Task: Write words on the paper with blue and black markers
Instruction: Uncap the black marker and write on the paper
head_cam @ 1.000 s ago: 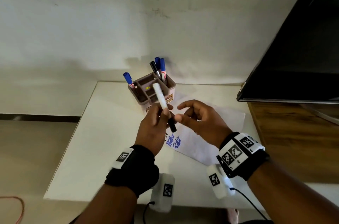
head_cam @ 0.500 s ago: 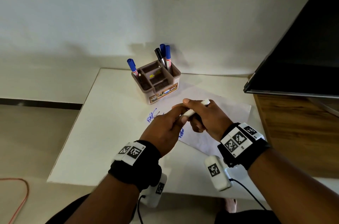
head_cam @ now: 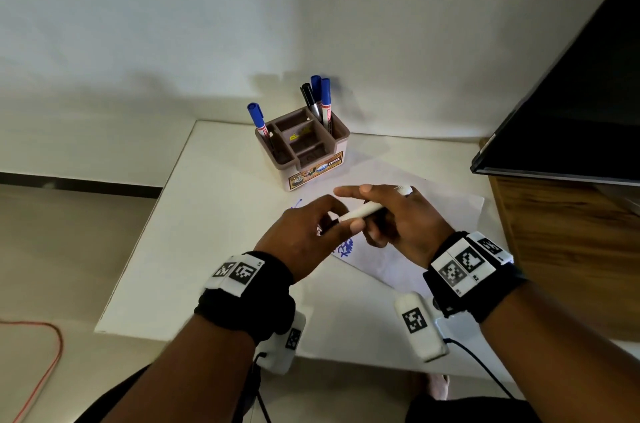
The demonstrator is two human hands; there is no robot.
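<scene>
A white marker (head_cam: 363,211) with a black cap lies almost level between my two hands above the paper (head_cam: 374,268). My right hand (head_cam: 405,225) is closed round its white barrel, with the index finger stretched out. My left hand (head_cam: 304,235) pinches the black cap end. The paper lies on the white table (head_cam: 207,232) and carries blue writing (head_cam: 346,247), partly hidden under my hands. A brown and white holder (head_cam: 304,152) behind it holds a blue marker (head_cam: 257,116) on the left and a black marker (head_cam: 309,95) beside blue ones (head_cam: 325,93) on the right.
A dark screen (head_cam: 571,93) overhangs a wooden cabinet (head_cam: 571,249) at the right. The wall stands just behind the table. A red cable (head_cam: 52,356) lies on the floor to the left. The table's front edge runs under my wrists.
The marker has tipped from upright in my left hand to nearly level. My right hand closed on its barrel. Both hands came lower over the paper.
</scene>
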